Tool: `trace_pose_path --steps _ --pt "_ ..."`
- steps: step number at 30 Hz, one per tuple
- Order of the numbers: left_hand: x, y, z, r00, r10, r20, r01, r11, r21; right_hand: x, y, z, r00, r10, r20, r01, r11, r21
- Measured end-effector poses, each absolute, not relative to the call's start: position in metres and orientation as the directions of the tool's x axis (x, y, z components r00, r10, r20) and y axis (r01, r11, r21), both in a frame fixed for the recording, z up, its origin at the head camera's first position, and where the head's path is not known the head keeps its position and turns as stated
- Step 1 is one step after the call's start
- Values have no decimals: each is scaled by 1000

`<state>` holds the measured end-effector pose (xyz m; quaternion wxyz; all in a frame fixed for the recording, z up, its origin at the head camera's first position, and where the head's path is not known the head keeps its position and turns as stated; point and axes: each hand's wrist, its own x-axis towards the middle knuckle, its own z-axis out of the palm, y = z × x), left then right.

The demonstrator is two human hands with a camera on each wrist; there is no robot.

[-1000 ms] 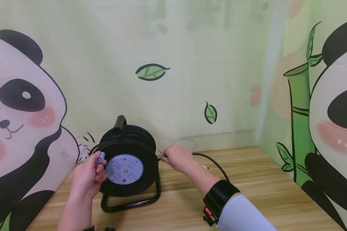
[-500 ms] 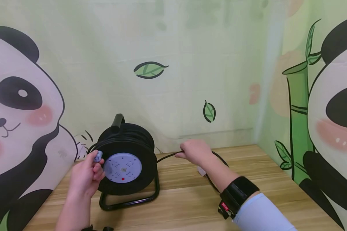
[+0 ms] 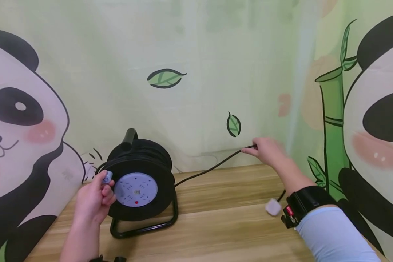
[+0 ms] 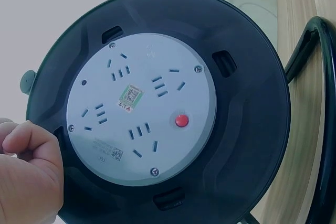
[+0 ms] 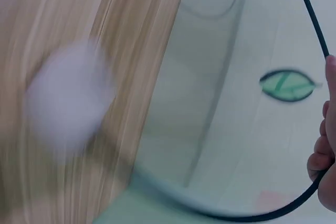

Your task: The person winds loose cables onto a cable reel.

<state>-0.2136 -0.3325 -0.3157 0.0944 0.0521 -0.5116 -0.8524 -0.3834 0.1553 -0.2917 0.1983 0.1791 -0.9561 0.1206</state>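
A black cable reel stands on its tubular frame, its pale round socket panel turned toward me. With curled fingers my left hand grips the small blue-grey knob at the reel's left rim. Off to the right, my right hand holds the black power cable, which runs taut and slanting up from the reel's side. Past that hand the cable curves down to a white plug, blurred in the right wrist view. Other turns of cable are wound on the drum behind the front disc.
The wooden table meets a pale cloth backdrop printed with leaves and pandas. A carrying handle rises from the reel's top. The stand's front bar juts toward me.
My right hand has moved right and upward, away from the reel, drawing out more cable. The white plug has swung right. My left hand stays on the knob.
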Motion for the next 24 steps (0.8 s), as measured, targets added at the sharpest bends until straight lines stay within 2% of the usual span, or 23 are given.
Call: trace_pose_path --steps 10,18,24 --pt "-217 -334 -316 -979 -205 0 94 -451 887 -383 192 -301 -895 -111 432 -183 974 -130" --pt "-216 -336 -314 -975 -222 6 106 -442 891 -388 193 -307 -886 -100 453 -189 970 -155" --pt "-216 -327 -311 -938 -345 29 161 -361 918 -388 189 -305 -900 -125 418 -202 969 -144"
